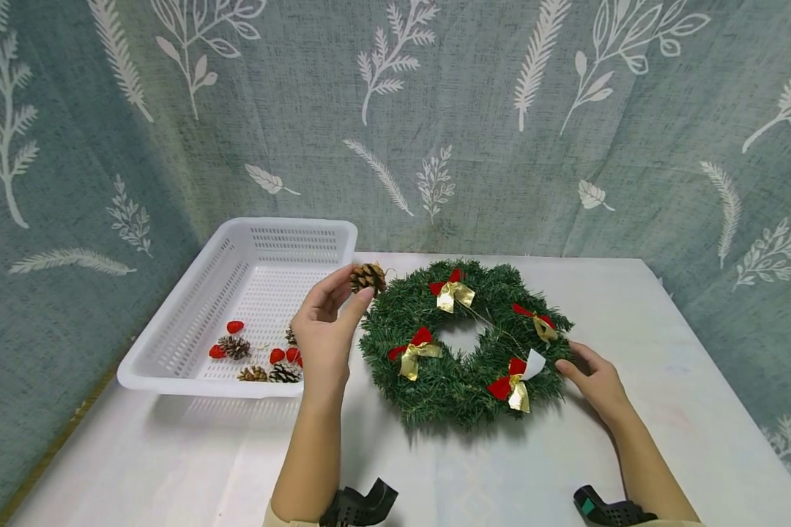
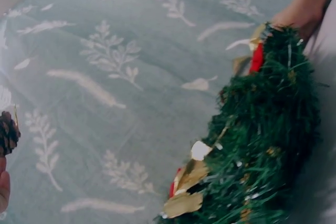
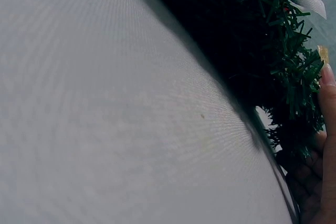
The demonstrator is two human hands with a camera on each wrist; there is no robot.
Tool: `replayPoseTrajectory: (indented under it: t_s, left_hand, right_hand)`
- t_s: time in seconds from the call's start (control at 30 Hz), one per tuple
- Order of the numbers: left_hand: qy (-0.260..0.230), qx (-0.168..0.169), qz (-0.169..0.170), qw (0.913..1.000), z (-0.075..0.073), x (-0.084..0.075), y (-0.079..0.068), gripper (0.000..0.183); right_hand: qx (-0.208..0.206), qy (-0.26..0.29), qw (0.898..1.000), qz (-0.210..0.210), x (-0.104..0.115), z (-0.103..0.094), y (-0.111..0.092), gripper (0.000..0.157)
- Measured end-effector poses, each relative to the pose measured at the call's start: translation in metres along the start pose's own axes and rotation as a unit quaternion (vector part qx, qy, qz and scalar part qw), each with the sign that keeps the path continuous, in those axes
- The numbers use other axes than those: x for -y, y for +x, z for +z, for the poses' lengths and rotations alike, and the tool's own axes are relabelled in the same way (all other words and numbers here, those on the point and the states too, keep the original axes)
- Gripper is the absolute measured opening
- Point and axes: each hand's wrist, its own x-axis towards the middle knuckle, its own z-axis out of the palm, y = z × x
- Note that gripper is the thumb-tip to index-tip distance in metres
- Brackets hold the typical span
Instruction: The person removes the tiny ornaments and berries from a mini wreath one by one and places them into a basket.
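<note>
Between thumb and fingers, my left hand [image 1: 326, 318] pinches a brown pine cone [image 1: 368, 279] above the table, just off the wreath's upper left edge. A thin wire or string pokes out of the cone. The green wreath [image 1: 402, 395] lies flat on the table, bearing several red and gold bows, such as the upper one [image 1: 455, 293]. With thumb on top and fingers beneath, my right hand [image 1: 593, 380] grips the wreath's right rim. In the left wrist view the cone [image 2: 8, 134] shows at the left border; the right wrist view shows the wreath's edge [image 3: 299, 82] in the right hand.
To the left stands a white perforated plastic basket [image 1: 171, 384]. Inside it lie several pine cones, one of them at its left [image 1: 234, 347], and several red berry-like pieces, including a red one [image 1: 235, 326]. A patterned green-grey cloth [image 1: 474, 197] hangs behind the white table [image 1: 633, 315].
</note>
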Motion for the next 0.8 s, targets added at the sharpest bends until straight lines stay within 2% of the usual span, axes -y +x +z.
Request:
replayPoseTrajectory:
  t_s: [0.2, 0.4, 0.63, 0.8]
  left_hand:
    - [0.008, -0.027, 0.019, 0.9994, -0.010, -0.001, 0.005, 0.033]
    - [0.018, -0.059, 0.008, 0.9980, -0.019, -0.004, 0.009, 0.033]
    - [0.010, -0.087, 0.014, 0.9961, -0.028, -0.005, 0.015, 0.032]
    - [0.016, -0.110, -0.001, 0.9938, -0.034, -0.006, 0.018, 0.032]
  right_hand:
    - [-0.002, 0.004, 1.000, 0.000, -0.002, 0.000, 0.000, 0.066]
    - [0.001, 0.003, 1.000, 0.001, 0.001, -0.001, 0.000, 0.066]
    - [0.003, 0.000, 1.000, -0.003, 0.003, -0.001, -0.001, 0.064]
    - [0.005, 0.001, 1.000, -0.003, 0.001, -0.001, 0.000, 0.063]
